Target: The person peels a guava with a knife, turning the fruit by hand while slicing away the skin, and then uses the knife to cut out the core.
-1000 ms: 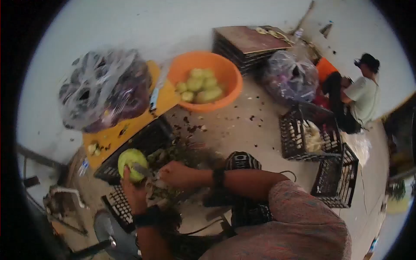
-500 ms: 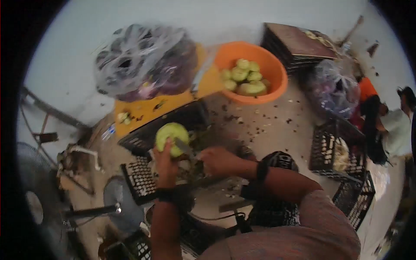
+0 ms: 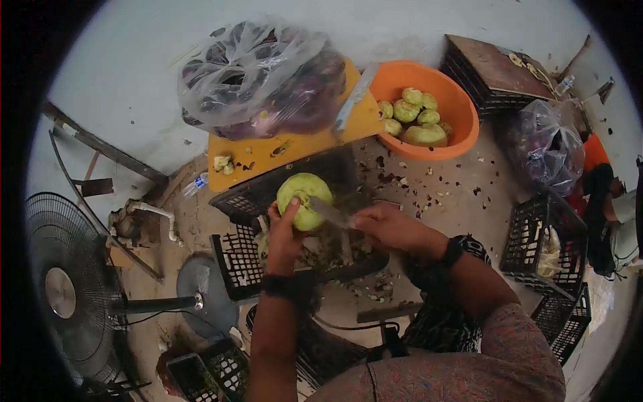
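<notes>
My left hand (image 3: 287, 228) holds a round pale-green vegetable (image 3: 312, 187) from its left side, thumb on its face. My right hand (image 3: 383, 224) is closed round the handle of a knife (image 3: 328, 212), whose blade points left and meets the vegetable's surface. Beneath both hands lies a black crate (image 3: 234, 262) with peelings in it. An orange basin (image 3: 462, 134) beyond holds several pale-green peeled vegetables (image 3: 406, 110).
A clear bag of purple vegetables (image 3: 268, 87) lies on a yellow board (image 3: 268, 159). At left stand a fan (image 3: 61, 292) and a bottle (image 3: 196, 184). Right are another bag (image 3: 550, 144), black crates (image 3: 544, 244) and part of another person (image 3: 624, 221).
The whole view has shifted, so the surroundings appear further right. Both hands remain at the vegetable, and the knife blade still meets it.
</notes>
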{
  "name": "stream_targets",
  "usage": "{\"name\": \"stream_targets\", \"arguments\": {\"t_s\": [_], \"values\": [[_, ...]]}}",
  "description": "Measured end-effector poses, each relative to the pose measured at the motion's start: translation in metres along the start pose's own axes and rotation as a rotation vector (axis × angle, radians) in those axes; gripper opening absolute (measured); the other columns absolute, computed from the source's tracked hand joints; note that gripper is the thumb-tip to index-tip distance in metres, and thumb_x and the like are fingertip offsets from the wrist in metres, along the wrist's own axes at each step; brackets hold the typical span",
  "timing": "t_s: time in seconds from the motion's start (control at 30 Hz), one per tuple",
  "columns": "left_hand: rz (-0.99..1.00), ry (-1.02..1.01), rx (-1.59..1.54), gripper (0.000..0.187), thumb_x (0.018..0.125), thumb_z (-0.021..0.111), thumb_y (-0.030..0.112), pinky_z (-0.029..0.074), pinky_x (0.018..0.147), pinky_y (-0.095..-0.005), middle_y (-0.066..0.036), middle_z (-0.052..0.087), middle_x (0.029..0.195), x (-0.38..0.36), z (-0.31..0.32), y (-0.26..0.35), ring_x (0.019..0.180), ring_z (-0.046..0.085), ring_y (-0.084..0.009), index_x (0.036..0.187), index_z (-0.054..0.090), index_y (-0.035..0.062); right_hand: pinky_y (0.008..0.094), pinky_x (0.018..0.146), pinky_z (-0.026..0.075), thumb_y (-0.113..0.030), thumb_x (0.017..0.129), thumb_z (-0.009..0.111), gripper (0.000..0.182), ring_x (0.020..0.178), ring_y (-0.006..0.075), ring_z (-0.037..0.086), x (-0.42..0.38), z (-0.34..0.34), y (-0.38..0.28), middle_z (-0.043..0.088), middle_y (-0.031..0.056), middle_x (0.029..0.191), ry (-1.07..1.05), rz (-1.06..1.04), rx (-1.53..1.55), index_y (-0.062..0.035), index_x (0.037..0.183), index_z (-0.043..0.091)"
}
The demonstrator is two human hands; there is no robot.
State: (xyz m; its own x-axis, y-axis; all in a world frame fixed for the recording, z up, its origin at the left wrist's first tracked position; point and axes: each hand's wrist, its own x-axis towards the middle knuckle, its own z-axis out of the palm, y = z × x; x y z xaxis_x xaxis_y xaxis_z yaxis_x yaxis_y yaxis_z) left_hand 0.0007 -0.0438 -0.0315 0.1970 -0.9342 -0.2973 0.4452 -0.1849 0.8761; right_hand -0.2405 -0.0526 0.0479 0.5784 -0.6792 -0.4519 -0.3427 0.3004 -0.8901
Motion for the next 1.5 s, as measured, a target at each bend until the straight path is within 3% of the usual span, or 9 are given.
{"name": "stream_targets", "arguments": {"t_s": [0.27,0.37,0.47,0.57,0.97,1.07,1.23,1.47,1.5], "values": [[-0.004,-0.005,-0.144,0.054,0.090,0.060,0.025,0.048,0.090,-0.0522,-0.014,0.045,0.127,-0.007,0.001,-0.010,0.119,0.049,-0.0321,0.135,0.032,0.0153,0.0253,0.034,0.033,-0.029,0.094,0.047,0.025,0.040,0.0087,0.043,0.012,0.033,0.019,0.048,-0.0009,0.058,0.021,0.124,0.291,-0.0091,0.080,0.054],[0.426,-0.045,0.251,0.051,0.091,0.059,0.025,0.047,0.091,-0.0513,-0.013,0.045,0.128,-0.006,-0.004,-0.031,0.119,0.048,-0.0321,0.134,0.034,0.0151,0.0253,0.034,0.033,-0.029,0.094,0.046,0.025,0.040,0.0088,0.044,0.011,0.045,0.017,0.047,-0.0012,0.057,0.050,0.129,0.336,-0.0095,0.079,0.054],[0.393,0.036,0.338,0.062,0.087,0.065,0.025,0.051,0.082,-0.0452,-0.011,0.041,0.129,-0.009,0.005,-0.022,0.112,0.050,-0.0283,0.135,0.026,0.0191,0.0253,0.034,0.033,-0.028,0.094,0.046,0.027,0.041,0.0088,0.044,0.010,0.044,0.012,0.046,-0.0014,0.056,0.043,0.081,0.299,-0.0090,0.076,0.053],[-0.044,0.170,-0.341,0.052,0.088,0.062,0.017,0.048,0.089,-0.0513,-0.015,0.045,0.126,-0.003,0.011,-0.004,0.117,0.049,-0.0322,0.131,0.033,0.0131,0.0266,0.038,0.035,-0.029,0.094,0.044,0.029,0.043,0.0094,0.044,0.016,0.038,0.016,0.048,-0.0004,0.057,0.018,0.010,0.209,-0.0082,0.076,0.053],[0.395,0.025,0.274,0.061,0.089,0.063,0.024,0.050,0.087,-0.0451,-0.012,0.040,0.129,0.008,-0.026,-0.036,0.116,0.048,-0.0278,0.135,0.024,0.0164,0.0254,0.035,0.033,-0.029,0.098,0.042,0.025,0.041,0.0077,0.040,0.020,0.047,0.019,0.047,-0.0010,0.059,-0.107,0.160,0.504,-0.0080,0.089,0.053],[0.028,0.112,-0.440,0.049,0.092,0.059,0.020,0.050,0.089,-0.0466,-0.012,0.040,0.130,-0.007,0.000,-0.003,0.117,0.049,-0.0286,0.129,0.029,0.0112,0.0262,0.038,0.035,-0.029,0.097,0.041,0.026,0.043,0.0092,0.041,0.021,0.050,0.020,0.047,-0.0003,0.061,-0.089,0.120,0.444,-0.0076,0.090,0.054],[0.135,0.264,-0.348,0.058,0.088,0.065,0.018,0.050,0.085,-0.0456,-0.010,0.041,0.126,-0.008,0.010,0.000,0.113,0.048,-0.0261,0.132,0.026,0.0190,0.0251,0.036,0.034,-0.031,0.098,0.042,0.026,0.042,0.0071,0.040,0.031,0.056,0.033,0.047,-0.0011,0.061,0.049,-0.093,0.102,-0.0088,0.092,0.054],[0.222,0.224,-0.301,0.056,0.086,0.065,0.012,0.050,0.085,-0.0448,-0.009,0.043,0.125,0.004,-0.012,-0.022,0.112,0.050,-0.0270,0.129,0.030,0.0173,0.0265,0.036,0.034,-0.032,0.098,0.041,0.027,0.043,0.0080,0.041,0.020,0.054,0.021,0.048,-0.0006,0.061,-0.117,0.144,0.486,-0.0091,0.091,0.054],[0.473,0.181,0.248,0.055,0.086,0.066,0.011,0.049,0.086,-0.0444,-0.010,0.042,0.126,0.005,-0.019,-0.024,0.112,0.049,-0.0284,0.129,0.032,0.0150,0.0284,0.036,0.035,-0.032,0.098,0.039,0.028,0.044,0.0084,0.042,0.020,0.054,0.021,0.048,-0.0002,0.061,-0.127,0.187,0.530,-0.0086,0.091,0.053]]}}
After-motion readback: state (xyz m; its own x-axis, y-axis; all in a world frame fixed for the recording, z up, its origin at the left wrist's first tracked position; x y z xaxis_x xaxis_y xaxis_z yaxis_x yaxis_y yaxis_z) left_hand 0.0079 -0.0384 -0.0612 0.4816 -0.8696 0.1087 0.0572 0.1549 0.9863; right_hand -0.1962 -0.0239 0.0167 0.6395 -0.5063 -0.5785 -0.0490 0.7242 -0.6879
